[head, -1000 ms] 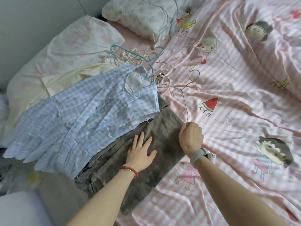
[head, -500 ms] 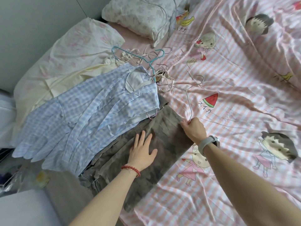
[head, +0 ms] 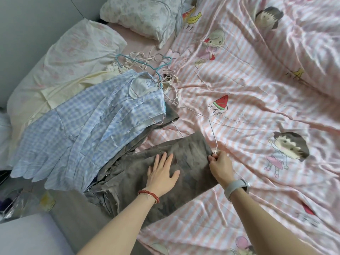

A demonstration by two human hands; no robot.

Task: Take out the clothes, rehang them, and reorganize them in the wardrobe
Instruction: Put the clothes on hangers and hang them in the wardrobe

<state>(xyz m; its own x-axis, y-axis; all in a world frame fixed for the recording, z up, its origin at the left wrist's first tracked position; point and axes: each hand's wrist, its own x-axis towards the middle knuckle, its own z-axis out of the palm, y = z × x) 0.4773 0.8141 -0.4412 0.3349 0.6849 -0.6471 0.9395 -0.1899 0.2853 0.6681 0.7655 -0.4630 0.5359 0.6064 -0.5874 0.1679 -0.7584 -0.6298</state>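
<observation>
Single head view: looks forward and down, close over bed point(head: 257, 111); forearms enter from bottom edge, pillow point(head: 143, 13) at top.

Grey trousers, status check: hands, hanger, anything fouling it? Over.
Left hand flat on grey trousers. Right hand pinches pale wire hanger at the trousers' edge. Blue checked shirt and hanger pile lie alongside.

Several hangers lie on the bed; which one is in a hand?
The pale wire hanger beside the grey-brown trousers: the right hand pinches its end. The others, including the teal one, lie untouched near the pillows.
</observation>
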